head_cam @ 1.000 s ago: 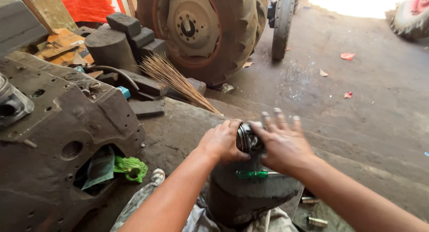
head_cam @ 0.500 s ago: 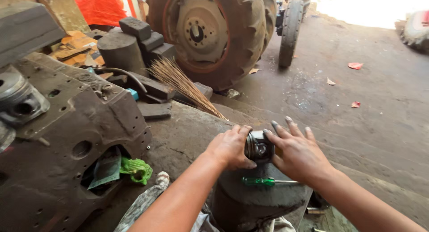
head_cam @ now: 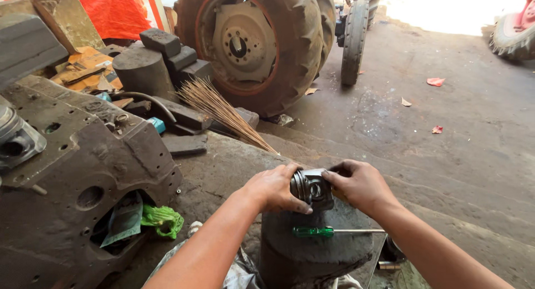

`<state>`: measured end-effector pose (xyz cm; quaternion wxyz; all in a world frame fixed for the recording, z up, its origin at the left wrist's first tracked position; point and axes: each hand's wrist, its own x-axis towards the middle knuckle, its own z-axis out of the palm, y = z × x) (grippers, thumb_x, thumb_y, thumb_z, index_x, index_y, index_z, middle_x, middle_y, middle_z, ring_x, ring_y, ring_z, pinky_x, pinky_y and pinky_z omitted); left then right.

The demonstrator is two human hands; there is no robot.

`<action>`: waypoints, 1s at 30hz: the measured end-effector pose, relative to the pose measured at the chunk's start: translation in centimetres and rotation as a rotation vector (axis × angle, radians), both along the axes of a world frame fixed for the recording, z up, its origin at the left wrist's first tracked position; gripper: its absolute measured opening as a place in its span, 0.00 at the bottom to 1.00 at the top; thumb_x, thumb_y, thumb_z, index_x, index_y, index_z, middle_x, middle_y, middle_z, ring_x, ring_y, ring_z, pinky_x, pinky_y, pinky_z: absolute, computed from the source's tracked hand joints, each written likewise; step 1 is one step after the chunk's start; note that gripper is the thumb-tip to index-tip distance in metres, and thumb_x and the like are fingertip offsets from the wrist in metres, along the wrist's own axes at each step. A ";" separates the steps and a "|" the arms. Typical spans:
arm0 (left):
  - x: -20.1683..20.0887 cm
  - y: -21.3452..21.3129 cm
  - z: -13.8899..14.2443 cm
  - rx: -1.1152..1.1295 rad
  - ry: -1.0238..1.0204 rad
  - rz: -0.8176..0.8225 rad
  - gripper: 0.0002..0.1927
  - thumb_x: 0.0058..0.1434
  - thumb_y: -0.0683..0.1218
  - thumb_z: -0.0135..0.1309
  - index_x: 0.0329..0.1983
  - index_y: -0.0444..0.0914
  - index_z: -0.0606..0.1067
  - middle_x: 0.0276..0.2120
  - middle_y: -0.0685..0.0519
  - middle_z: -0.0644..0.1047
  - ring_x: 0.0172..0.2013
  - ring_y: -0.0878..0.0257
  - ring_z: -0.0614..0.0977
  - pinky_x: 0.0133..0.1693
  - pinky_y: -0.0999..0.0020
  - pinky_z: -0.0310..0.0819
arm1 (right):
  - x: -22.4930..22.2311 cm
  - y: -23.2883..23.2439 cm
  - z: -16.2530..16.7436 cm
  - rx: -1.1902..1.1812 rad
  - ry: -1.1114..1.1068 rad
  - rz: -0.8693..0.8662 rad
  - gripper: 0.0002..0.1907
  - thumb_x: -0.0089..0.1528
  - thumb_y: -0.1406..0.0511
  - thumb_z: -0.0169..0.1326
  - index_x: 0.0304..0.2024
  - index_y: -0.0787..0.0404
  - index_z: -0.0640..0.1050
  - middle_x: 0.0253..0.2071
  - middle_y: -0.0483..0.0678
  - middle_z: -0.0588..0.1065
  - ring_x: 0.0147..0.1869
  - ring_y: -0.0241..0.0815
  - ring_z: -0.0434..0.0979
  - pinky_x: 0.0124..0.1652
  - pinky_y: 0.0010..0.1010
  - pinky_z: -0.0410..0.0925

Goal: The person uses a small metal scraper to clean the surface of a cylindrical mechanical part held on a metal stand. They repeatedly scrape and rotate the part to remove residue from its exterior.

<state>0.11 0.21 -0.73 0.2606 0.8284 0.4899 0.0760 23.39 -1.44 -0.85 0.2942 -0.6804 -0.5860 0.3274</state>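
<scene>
A person's two bare hands held one metal piston (head_cam: pixel 312 187) on its side, resting on top of a dark, round block (head_cam: pixel 312 250) that served as a low work stand. The left hand (head_cam: pixel 274 189) was cupped over the piston's ringed crown end, fingers curled and closed around it, apparently steadying it against the block. The right hand (head_cam: pixel 359 184) gripped the opposite skirt end, fingers bent and pressed on the metal, so the pin hole in the piston's side faced the camera.

One green-handled screwdriver (head_cam: pixel 334 231) lay flat on the block just in front of the piston, its shaft pointing right, probably kept within easy reach.

Left of the block sat one large, grimy cast-iron engine housing (head_cam: pixel 83 172) with a crumpled green bag (head_cam: pixel 163 219) tucked against its lower side. Beyond the block, one bundle of broom straws (head_cam: pixel 228 115) fanned across the concrete. Farther behind the block stood one big tractor rear tyre (head_cam: pixel 267 41) with a narrower front tyre (head_cam: pixel 355 38) beside it. Three reddish scraps lay scattered on the floor (head_cam: pixel 457 127) far right of the block.
</scene>
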 end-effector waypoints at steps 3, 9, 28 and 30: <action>-0.2 0.0 -0.1 0.055 -0.051 0.044 0.59 0.39 0.67 0.70 0.73 0.49 0.57 0.61 0.44 0.71 0.60 0.45 0.74 0.59 0.53 0.69 | 1.4 -0.4 -1.4 -0.094 0.127 -0.005 0.13 0.61 0.61 0.61 0.42 0.64 0.84 0.30 0.50 0.81 0.30 0.37 0.75 0.30 0.31 0.68; 0.9 -0.4 -0.6 0.158 0.004 0.083 0.61 0.37 0.66 0.74 0.72 0.45 0.58 0.61 0.44 0.70 0.57 0.44 0.76 0.57 0.53 0.72 | 1.1 0.2 -3.1 -0.004 0.199 0.028 0.14 0.61 0.60 0.61 0.39 0.66 0.82 0.31 0.46 0.81 0.30 0.32 0.77 0.30 0.30 0.72; 1.3 0.6 -0.3 0.076 -0.017 0.100 0.58 0.37 0.64 0.74 0.71 0.48 0.60 0.60 0.45 0.70 0.58 0.44 0.76 0.56 0.53 0.73 | 0.0 0.8 -2.1 0.015 0.176 -0.045 0.16 0.61 0.59 0.60 0.38 0.67 0.79 0.25 0.48 0.76 0.24 0.38 0.73 0.23 0.31 0.66; 1.4 0.5 -0.4 0.064 -0.014 0.091 0.57 0.37 0.63 0.74 0.71 0.49 0.61 0.61 0.45 0.70 0.58 0.43 0.76 0.57 0.52 0.72 | -0.2 0.3 -1.6 0.028 0.091 -0.016 0.16 0.61 0.58 0.61 0.37 0.67 0.80 0.24 0.49 0.77 0.23 0.37 0.73 0.23 0.30 0.67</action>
